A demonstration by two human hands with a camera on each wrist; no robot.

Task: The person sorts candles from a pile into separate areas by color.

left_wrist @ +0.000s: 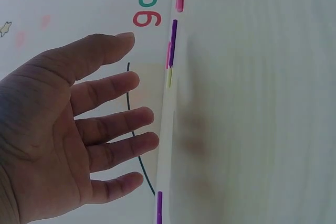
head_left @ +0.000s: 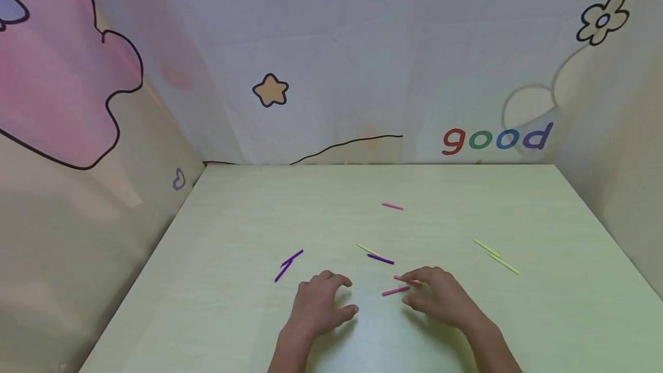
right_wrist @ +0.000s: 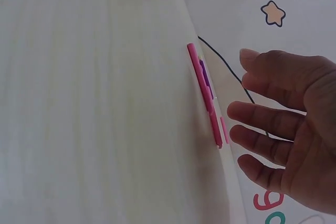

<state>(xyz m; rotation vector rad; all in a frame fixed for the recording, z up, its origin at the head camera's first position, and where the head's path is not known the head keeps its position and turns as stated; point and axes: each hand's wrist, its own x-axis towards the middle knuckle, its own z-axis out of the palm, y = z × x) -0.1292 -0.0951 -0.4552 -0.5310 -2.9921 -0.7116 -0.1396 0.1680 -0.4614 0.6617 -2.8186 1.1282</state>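
My left hand [head_left: 321, 304] hovers over the near middle of the table, its fingers loosely bent and thumb apart, holding nothing. My right hand [head_left: 440, 298] is just above two pink sticks [head_left: 395, 291] that lie with their right ends close together; its fingers hide part of the upper one. In the right wrist view the fingers [right_wrist: 265, 116] are spread and hold nothing. Beyond the hands, a purple stick [head_left: 380, 259] lies against a yellow stick [head_left: 368, 249]. Two purple sticks [head_left: 283, 271] touch left of my left hand.
Two yellow sticks [head_left: 504, 263] lie end by end on the right of the pale table [head_left: 217, 315]. A lone pink stick [head_left: 392, 206] lies farther back. A printed curtain [head_left: 331, 62] stands behind the table's far edge.
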